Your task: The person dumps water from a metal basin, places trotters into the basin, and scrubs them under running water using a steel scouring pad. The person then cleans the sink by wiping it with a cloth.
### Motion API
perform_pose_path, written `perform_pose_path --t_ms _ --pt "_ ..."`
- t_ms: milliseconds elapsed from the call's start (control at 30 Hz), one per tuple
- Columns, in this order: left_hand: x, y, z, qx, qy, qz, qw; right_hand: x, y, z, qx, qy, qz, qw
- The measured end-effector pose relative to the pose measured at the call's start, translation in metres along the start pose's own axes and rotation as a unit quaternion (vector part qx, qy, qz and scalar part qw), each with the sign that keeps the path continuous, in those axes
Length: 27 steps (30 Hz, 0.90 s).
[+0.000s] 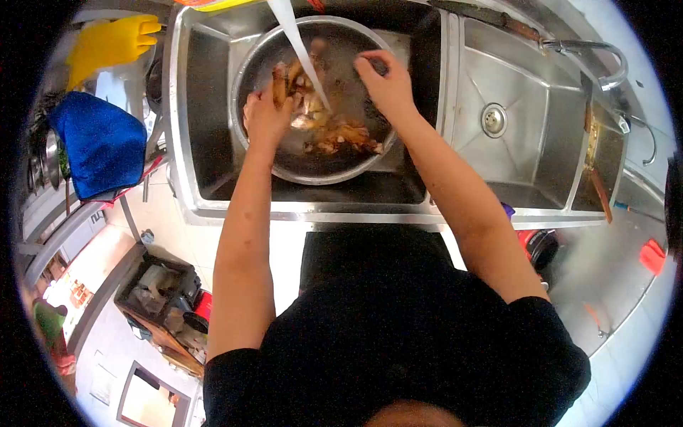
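Black shirt (398, 320) nearest; my left hand (267, 122) touches brown chunks (345, 136), likely slippery, best pinched mid-length; I can't tell its or right hand's (390, 87) grip.

So it's a pretty cramped kitchen with a stainless steel double sink (526, 121), a curved metal faucet (613, 67) on the right side. Pale tiled wall (644, 92) over there too, light tiled floor (186, 245) below. On the left there's a metal rack (107, 292), a blue towel (99, 146) hanging, and bright light on the floor further back.
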State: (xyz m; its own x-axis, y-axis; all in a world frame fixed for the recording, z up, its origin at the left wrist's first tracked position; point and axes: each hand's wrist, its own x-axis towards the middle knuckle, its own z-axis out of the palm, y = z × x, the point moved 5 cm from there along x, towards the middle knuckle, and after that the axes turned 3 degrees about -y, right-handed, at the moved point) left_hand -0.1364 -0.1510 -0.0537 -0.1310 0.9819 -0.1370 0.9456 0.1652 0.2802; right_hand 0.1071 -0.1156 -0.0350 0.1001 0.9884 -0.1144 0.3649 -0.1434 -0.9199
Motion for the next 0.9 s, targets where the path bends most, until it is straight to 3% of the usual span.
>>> perform_pose_path --t_ms 67,133,167,233,267,333,433,467,533,633,667,733,767,800,867,900 --pt "0.001 0.023 0.027 -0.045 -0.103 0.036 0.993 -0.010 0.006 -0.015 0.058 -0.011 0.101 0.993" --pt "-0.041 0.085 0.074 0.016 -0.406 0.126 0.905 -0.015 0.017 -0.023 0.086 -0.016 0.157 0.984" --pt "-0.061 0.090 0.100 0.116 -0.263 0.264 0.921 -0.020 0.029 -0.028 0.081 -0.001 0.168 0.982" --pt "-0.067 0.078 0.126 0.056 -0.257 0.242 0.934 -0.021 0.028 -0.033 0.089 -0.005 0.141 0.986" --pt "-0.066 0.076 0.135 0.053 -0.253 0.237 0.937 -0.026 0.028 -0.038 0.110 -0.032 0.217 0.969" --pt "-0.063 0.077 0.129 0.021 -0.240 0.223 0.944 -0.026 0.034 -0.042 0.153 -0.041 0.224 0.962" --pt "-0.047 0.073 0.077 -0.086 -0.211 0.063 0.972 -0.025 0.026 -0.045 0.186 -0.028 0.245 0.951" --pt "-0.039 0.065 0.076 -0.213 -0.189 0.005 0.959 -0.022 0.025 -0.044 0.208 -0.032 0.255 0.944" --pt "-0.022 0.050 0.075 -0.453 -0.130 -0.111 0.875 -0.019 0.019 -0.036 0.249 -0.028 0.276 0.928" --pt "-0.012 0.071 0.056 -0.601 -0.126 -0.186 0.767 -0.011 -0.024 -0.013 0.357 -0.052 0.231 0.903" --pt "-0.009 0.084 0.049 -0.652 -0.102 -0.205 0.723 -0.006 -0.037 -0.004 0.338 -0.073 0.187 0.919" --pt "-0.007 0.102 0.038 -0.743 -0.053 -0.236 0.624 -0.010 -0.033 0.014 0.141 -0.095 0.068 0.983" --pt "-0.009 0.099 0.027 -0.760 -0.036 -0.221 0.610 -0.011 -0.032 0.022 0.040 -0.102 0.002 0.994" --pt "-0.011 0.096 0.015 -0.778 -0.018 -0.204 0.594 -0.027 -0.056 0.022 -0.091 -0.082 -0.185 0.975" --pt "-0.015 0.090 0.015 -0.816 0.001 -0.213 0.538 -0.042 -0.081 0.024 -0.128 -0.083 -0.208 0.966" --pt "-0.022 0.090 0.011 -0.761 -0.008 -0.227 0.607 -0.035 -0.075 0.025 -0.137 -0.079 -0.219 0.963"
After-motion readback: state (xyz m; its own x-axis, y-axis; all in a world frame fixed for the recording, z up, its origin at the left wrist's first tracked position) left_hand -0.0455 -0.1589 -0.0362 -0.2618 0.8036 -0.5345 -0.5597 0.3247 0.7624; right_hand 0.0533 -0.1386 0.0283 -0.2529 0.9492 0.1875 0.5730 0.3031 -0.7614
